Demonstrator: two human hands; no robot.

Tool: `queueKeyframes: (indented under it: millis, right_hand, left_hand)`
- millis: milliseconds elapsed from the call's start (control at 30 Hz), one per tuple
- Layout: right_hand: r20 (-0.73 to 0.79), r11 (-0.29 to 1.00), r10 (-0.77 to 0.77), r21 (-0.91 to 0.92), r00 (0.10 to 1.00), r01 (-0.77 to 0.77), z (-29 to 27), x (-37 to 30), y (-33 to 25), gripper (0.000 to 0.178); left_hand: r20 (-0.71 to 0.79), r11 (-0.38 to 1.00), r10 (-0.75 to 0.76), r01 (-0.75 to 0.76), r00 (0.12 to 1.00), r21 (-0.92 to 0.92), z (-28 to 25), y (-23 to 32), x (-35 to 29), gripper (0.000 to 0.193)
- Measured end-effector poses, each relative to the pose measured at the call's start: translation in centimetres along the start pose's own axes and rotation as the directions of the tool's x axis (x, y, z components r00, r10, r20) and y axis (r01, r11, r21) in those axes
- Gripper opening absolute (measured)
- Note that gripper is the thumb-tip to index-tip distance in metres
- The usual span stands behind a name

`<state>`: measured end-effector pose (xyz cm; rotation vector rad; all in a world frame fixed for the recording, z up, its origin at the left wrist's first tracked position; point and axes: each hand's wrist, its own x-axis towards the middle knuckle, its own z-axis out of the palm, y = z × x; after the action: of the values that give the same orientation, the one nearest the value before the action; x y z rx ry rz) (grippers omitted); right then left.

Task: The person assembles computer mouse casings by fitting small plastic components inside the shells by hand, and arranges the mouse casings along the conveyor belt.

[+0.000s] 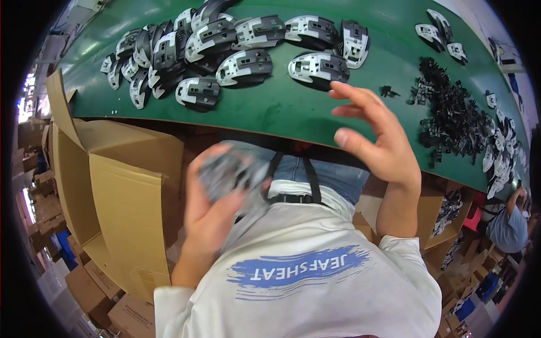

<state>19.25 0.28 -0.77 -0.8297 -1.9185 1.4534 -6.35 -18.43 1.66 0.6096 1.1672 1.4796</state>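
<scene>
My left hand (209, 211) is wrapped round a grey and black plastic part (231, 176), held in front of my waist. Motion smears the part, so its exact kind does not show. Over the front edge of the green table (270, 115), my right hand (378, 134) is raised with its fingers apart and nothing in them. Just beyond its fingertips lies a curved black-and-white plastic shell (318, 68). More such shells (211, 40) are heaped at the far left and middle of the table, several of them overlapping.
Small black plastic pieces (451, 107) form a pile on the right of the table, beside white-and-black parts (501, 149). An open cardboard box (127, 208) stands at my left. Another box (448, 217) holds parts below the table at right. A person (507, 225) is at the far right.
</scene>
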Motion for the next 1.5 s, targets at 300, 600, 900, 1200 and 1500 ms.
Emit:
queueKeyframes:
  millis: [300,600,900,1200,1500]
  right_hand:
    - [-0.48,0.65,-0.013,-0.671,0.877,-0.357,-6.6,-1.0,4.4,0.037]
    - [-0.482,0.662,-0.094,-0.684,0.871,-0.307,-6.1,-1.3,6.9,0.017]
    - [-0.526,0.826,-0.184,-0.54,0.831,-0.159,-5.9,-1.8,9.4,0.014]
    - [-0.514,0.667,-0.419,-0.733,0.748,-0.13,-6.5,1.1,6.5,0.023]
    - [0.067,0.819,-0.151,-0.551,0.986,0.163,-6.5,23.1,-0.2,0.025]
  left_hand:
    - [-0.573,0.721,0.563,-0.015,0.596,0.693,-23.7,20.0,-8.9,0.068]
    - [-0.715,0.515,-0.207,0.695,0.668,0.501,-34.5,21.9,-3.6,0.052]
    - [0.505,-0.242,0.385,-0.443,0.773,0.863,-7.7,24.3,23.9,0.035]
    - [-0.208,0.179,0.162,0.179,0.965,0.968,-6.4,11.3,52.7,0.135]
    - [-0.479,0.174,0.258,0.448,0.839,0.877,-4.1,8.4,54.4,0.089]
